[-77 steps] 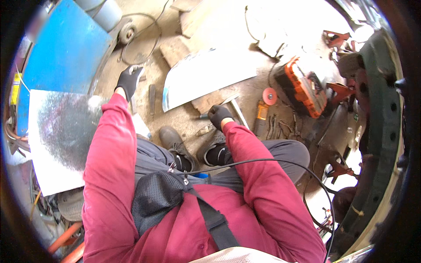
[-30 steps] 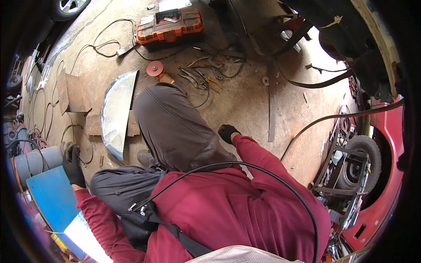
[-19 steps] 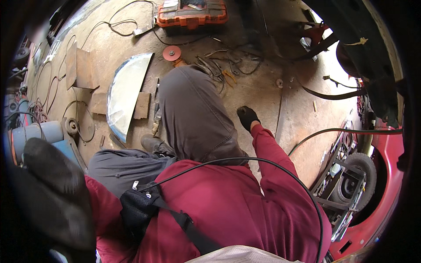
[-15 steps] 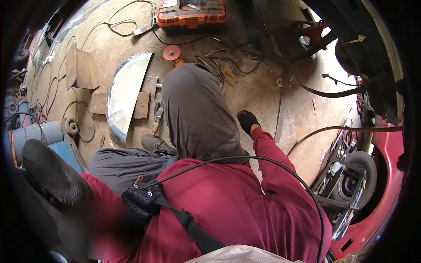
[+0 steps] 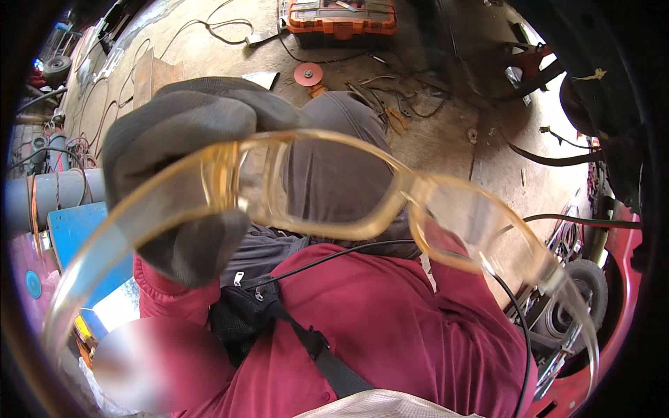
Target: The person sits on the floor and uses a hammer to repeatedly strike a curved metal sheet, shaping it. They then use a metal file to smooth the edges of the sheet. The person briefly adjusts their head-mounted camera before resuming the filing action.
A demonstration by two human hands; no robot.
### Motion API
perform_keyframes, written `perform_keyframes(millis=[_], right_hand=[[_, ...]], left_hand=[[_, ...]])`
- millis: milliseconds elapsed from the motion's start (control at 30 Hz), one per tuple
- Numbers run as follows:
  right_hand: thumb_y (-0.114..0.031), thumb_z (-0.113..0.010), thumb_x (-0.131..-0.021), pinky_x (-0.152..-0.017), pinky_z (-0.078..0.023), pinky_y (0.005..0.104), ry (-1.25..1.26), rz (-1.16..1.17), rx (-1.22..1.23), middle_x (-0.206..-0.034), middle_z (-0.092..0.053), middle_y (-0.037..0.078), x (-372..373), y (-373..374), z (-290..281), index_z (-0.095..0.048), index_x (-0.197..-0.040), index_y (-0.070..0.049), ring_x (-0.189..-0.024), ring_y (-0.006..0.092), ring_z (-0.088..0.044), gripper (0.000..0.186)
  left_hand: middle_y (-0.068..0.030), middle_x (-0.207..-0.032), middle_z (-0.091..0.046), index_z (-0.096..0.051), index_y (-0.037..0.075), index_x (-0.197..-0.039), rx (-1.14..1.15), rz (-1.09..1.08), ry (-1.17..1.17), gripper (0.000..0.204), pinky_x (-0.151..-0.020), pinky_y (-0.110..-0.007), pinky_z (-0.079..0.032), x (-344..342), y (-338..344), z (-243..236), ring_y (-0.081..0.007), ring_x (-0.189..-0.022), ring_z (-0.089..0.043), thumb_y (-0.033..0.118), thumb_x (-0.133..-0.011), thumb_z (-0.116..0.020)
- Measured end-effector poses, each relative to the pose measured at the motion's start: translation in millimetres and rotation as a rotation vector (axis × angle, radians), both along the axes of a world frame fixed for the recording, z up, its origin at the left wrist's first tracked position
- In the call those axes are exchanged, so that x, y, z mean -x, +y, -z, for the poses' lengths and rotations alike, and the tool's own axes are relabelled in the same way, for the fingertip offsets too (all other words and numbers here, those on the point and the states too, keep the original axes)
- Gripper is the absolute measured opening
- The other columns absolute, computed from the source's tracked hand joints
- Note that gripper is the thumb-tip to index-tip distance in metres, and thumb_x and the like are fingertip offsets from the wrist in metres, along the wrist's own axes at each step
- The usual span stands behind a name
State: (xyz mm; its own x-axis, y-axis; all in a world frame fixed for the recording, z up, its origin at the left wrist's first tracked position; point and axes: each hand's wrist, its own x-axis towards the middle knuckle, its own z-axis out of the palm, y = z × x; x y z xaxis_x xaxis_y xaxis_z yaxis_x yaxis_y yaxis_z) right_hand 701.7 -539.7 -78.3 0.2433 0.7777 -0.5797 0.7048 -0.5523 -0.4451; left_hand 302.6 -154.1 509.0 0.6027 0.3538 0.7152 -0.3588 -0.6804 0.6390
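A pair of clear safety glasses with a yellowish frame (image 5: 412, 187) spans the middle of the head view, very close to the camera, arms spread open. My left hand (image 5: 185, 125), in a dark glove, pinches it near the hinge on the left side, thumb below and fingers above. Through the lenses my bent knee in grey trousers shows. My right arm in a maroon sleeve (image 5: 460, 292) reaches forward behind the right lens; its hand cannot be seen. Beyond the knee lies a power tool with a round red disc (image 5: 307, 74), its body partly hidden.
An orange and black toolbox (image 5: 341, 26) stands at the far side. Pliers with yellow handles (image 5: 398, 120) and cables lie on the concrete floor. A blue panel (image 5: 80, 233) and a grey cylinder (image 5: 52, 202) are at left. Right are a wheel (image 5: 582, 296) and red bodywork (image 5: 624, 265).
My left hand has come up into the middle with the safety glasses, covering most of the pale curved panel. My right hand, a closed gloved fist before, is now out of sight. The view has shifted slightly.
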Motion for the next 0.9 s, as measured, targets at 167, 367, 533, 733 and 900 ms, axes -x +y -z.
perform_keyframes(millis=[167,367,533,733,900], right_hand=[[-0.042,-0.058,-0.094,-0.095,-0.057,0.0472,0.045,0.225,0.009,-0.117,-0.074,0.025,46,67,-70,-0.076,-0.108,-0.005,-0.112,0.0422,-0.071,0.043],[-0.034,-0.055,-0.097,-0.097,-0.056,0.0506,-0.092,0.107,0.092,-0.114,-0.074,0.024,44,64,-81,-0.076,-0.103,-0.004,-0.109,0.0429,-0.071,0.037],[-0.041,-0.062,-0.097,-0.104,-0.053,0.0505,-0.072,0.368,0.078,-0.131,-0.068,0.025,49,64,-64,-0.070,-0.129,-0.009,-0.122,0.0424,-0.066,0.047],[-0.045,-0.064,-0.097,-0.115,-0.047,0.0513,-0.138,0.401,0.240,-0.148,-0.057,0.024,55,96,-82,-0.053,-0.155,-0.014,-0.138,0.0431,-0.054,0.067],[-0.048,-0.062,-0.096,-0.117,-0.045,0.0513,-0.120,0.326,0.315,-0.157,-0.050,0.022,60,91,-78,-0.047,-0.160,-0.014,-0.142,0.0426,-0.051,0.074]], left_hand=[[-0.0259,-0.126,-0.065,-0.056,-0.009,-0.134,0.154,-0.431,0.276,0.042,-0.104,-0.048,-0.053,37,1,5,-0.0345,-0.118,-0.066,0.020,-0.103,-0.057],[-0.0144,-0.129,-0.069,-0.061,-0.005,-0.131,0.146,-0.857,0.429,0.029,-0.108,-0.036,-0.049,116,69,51,-0.0222,-0.121,-0.065,0.006,-0.105,-0.059],[-0.0120,-0.120,-0.070,-0.064,-0.004,-0.127,0.102,-1.097,0.654,0.032,-0.103,-0.036,-0.049,254,130,135,-0.0230,-0.112,-0.065,0.020,-0.107,-0.065],[-0.0077,-0.113,-0.069,-0.064,-0.002,-0.121,0.520,-1.193,0.597,0.026,-0.093,-0.032,-0.051,385,145,242,-0.0170,-0.103,-0.064,0.020,-0.108,-0.065],[-0.0065,-0.115,-0.068,-0.064,-0.001,-0.122,0.531,-1.178,0.662,0.026,-0.093,-0.031,-0.051,399,137,268,-0.0150,-0.103,-0.063,0.020,-0.108,-0.064]])
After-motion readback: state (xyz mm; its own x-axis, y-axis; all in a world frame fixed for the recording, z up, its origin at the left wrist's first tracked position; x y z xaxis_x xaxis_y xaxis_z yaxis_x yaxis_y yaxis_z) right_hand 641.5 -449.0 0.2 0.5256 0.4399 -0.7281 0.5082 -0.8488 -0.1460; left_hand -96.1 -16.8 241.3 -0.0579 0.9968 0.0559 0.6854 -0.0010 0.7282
